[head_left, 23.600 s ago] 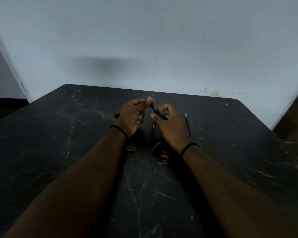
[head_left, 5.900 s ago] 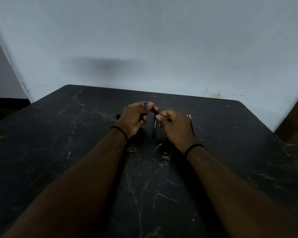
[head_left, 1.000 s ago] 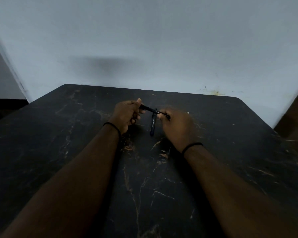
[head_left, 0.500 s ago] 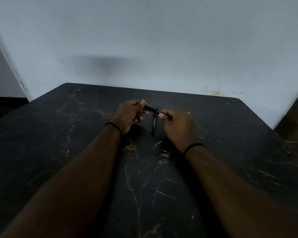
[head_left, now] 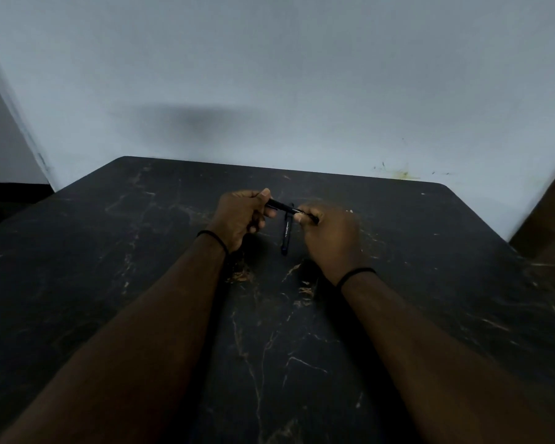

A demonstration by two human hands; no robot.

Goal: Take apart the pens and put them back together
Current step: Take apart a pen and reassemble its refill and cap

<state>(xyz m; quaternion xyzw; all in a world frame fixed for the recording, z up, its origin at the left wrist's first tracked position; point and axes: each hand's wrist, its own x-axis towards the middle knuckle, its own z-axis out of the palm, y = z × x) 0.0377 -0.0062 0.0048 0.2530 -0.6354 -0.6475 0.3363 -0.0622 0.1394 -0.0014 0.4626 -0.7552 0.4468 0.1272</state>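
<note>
A dark pen (head_left: 284, 207) is held level above the table between both hands. My left hand (head_left: 242, 216) grips its left end with thumb on top. My right hand (head_left: 329, 233) pinches its right end. A second dark pen (head_left: 286, 233) lies on the black marble-patterned table (head_left: 141, 251) under the held one, pointing toward me. A small pale tip of another pen part (head_left: 350, 211) shows just past my right hand; the rest of it is hidden.
The table's far edge meets a pale wall (head_left: 269, 91). A dark wooden surface (head_left: 551, 219) stands off the table's right edge. Both wrists wear thin black bands.
Over the last second the hands stay in the same grip on the pen, shifting only slightly. Earlier the pen showed a blue tip at the left hand; now it looks all dark.
</note>
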